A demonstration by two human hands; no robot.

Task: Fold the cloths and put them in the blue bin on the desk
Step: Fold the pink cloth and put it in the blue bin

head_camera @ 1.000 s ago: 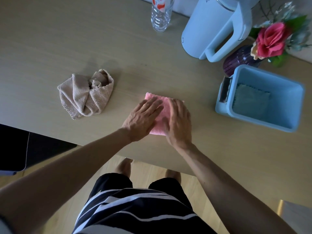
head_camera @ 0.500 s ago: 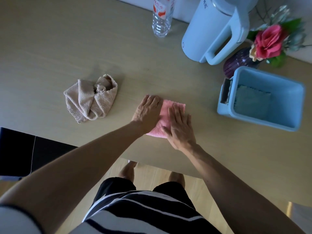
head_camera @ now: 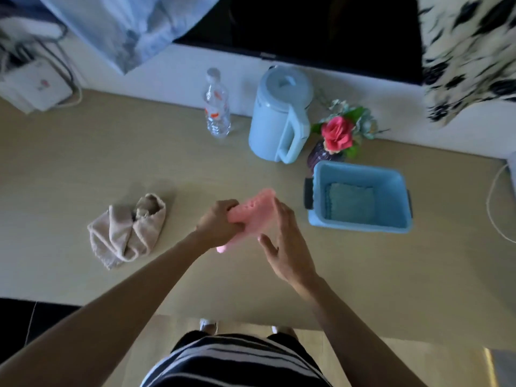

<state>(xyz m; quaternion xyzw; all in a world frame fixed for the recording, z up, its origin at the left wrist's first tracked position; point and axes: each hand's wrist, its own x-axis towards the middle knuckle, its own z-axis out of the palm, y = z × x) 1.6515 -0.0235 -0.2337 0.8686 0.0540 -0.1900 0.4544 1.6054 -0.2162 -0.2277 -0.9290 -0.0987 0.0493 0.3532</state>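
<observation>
A folded pink cloth (head_camera: 252, 215) is lifted off the desk at its middle. My left hand (head_camera: 217, 222) grips its left edge, fingers curled into the fabric. My right hand (head_camera: 284, 247) touches its right side, fingers spread, thumb apart below it. The blue bin (head_camera: 396, 202) stands to the right with a folded teal cloth (head_camera: 350, 202) lying flat inside. A crumpled beige cloth (head_camera: 128, 230) lies on the desk to the left of my hands.
At the back of the desk stand a clear water bottle (head_camera: 216, 107), a pale blue kettle (head_camera: 279, 115) and a purple vase with a pink rose (head_camera: 336, 135) just behind the bin. A white cable (head_camera: 495, 208) runs along the right edge. A white box (head_camera: 33, 85) sits far left.
The pink cloth, pressed flat on the desk under both hands before, is now lifted and held between them. The view has tilted up, showing the wall and more of the desk.
</observation>
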